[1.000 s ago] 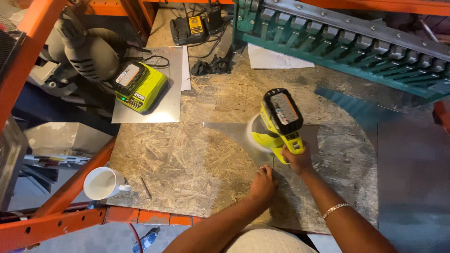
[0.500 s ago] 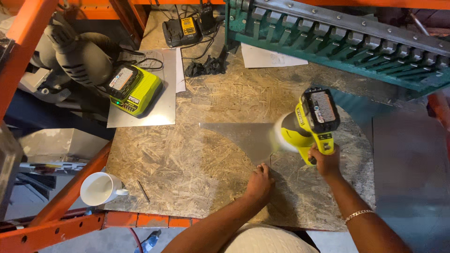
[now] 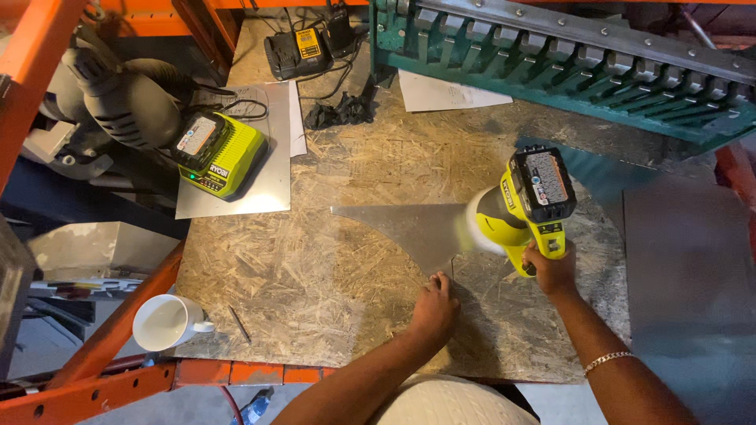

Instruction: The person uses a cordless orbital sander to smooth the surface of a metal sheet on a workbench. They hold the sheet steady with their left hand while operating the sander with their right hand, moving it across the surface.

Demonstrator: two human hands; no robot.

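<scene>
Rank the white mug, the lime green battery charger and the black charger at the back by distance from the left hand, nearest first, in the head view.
From the left hand:
1. White mug, front left table edge.
2. Lime green battery charger, left on a metal sheet.
3. Black charger, far back.

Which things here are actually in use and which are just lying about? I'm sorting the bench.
In use:
- yellow-green cordless polisher, gripped by the right hand
- metal sheet, pressed down by the left hand

Lying about:
- white mug
- yellow-green battery charger
- black charger
- black rag
- paper sheet
- green metal-bending machine
</scene>
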